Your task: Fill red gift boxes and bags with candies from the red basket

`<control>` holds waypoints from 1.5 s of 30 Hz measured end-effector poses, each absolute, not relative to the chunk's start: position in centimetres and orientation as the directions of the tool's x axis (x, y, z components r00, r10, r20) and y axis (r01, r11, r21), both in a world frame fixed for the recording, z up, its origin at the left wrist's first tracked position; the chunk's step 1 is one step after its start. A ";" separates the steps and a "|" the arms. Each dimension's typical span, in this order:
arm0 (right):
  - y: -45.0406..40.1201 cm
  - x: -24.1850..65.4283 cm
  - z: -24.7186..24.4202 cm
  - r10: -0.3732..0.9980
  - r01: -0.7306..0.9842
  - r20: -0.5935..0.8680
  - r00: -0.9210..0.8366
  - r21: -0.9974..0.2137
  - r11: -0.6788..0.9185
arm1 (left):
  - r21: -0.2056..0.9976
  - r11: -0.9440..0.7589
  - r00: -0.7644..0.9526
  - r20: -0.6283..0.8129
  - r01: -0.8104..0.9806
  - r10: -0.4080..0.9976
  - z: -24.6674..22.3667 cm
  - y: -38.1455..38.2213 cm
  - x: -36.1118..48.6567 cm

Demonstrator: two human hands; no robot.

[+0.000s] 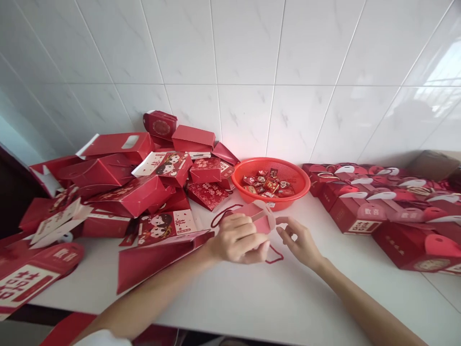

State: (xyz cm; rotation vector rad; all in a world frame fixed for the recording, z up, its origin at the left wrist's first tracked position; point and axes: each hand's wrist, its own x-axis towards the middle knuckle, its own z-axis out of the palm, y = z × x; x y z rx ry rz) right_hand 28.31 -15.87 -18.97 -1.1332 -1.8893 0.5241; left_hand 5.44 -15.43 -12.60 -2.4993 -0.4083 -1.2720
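A small pink-and-red folded paper gift box (260, 217) with a thin dark red cord handle is in my left hand (237, 239), whose fingers wrap its lower side. My right hand (300, 242) is beside the box, with its fingertips reaching toward the box's pale curved flap. The thumb and fingers of this hand are apart, and it holds nothing I can see. A second loop of cord hangs below the box (274, 255). A large flat red gift bag (158, 262) printed with a cartoon couple lies just left of my left wrist.
Heaped red gift boxes (131, 197) fill the white counter's left side against the tiled wall. A red plastic basket (270, 183) of wrapped sweets stands behind my hands. Rows of assembled red boxes (374, 209) stand at right, with a cardboard box (434, 165) behind them.
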 end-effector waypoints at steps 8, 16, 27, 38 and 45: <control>-15.9 28.7 -18.7 0.813 0.506 0.569 -0.122 -0.670 0.544 | 0.114 -0.987 0.546 0.823 0.112 0.157 -13.6 -13.8 7.7; -16.6 27.7 -17.1 0.658 0.628 0.710 -0.249 -0.399 0.668 | 0.454 -0.824 0.397 0.725 0.338 0.562 -11.9 -12.6 3.2; -14.8 25.3 -14.4 0.777 0.712 0.500 -0.384 -0.375 0.593 | 0.520 -0.754 0.589 0.483 0.402 0.648 -10.8 -7.9 3.7; -13.4 25.8 -11.3 0.836 0.675 0.277 -0.473 -0.495 0.546 | 0.557 -0.656 0.643 0.260 0.509 0.721 -9.5 -9.7 4.6; -12.5 28.1 -9.2 0.772 0.534 0.164 -0.614 -0.634 0.559 | 0.541 -0.616 0.674 0.116 0.573 0.729 -9.3 -9.7 4.1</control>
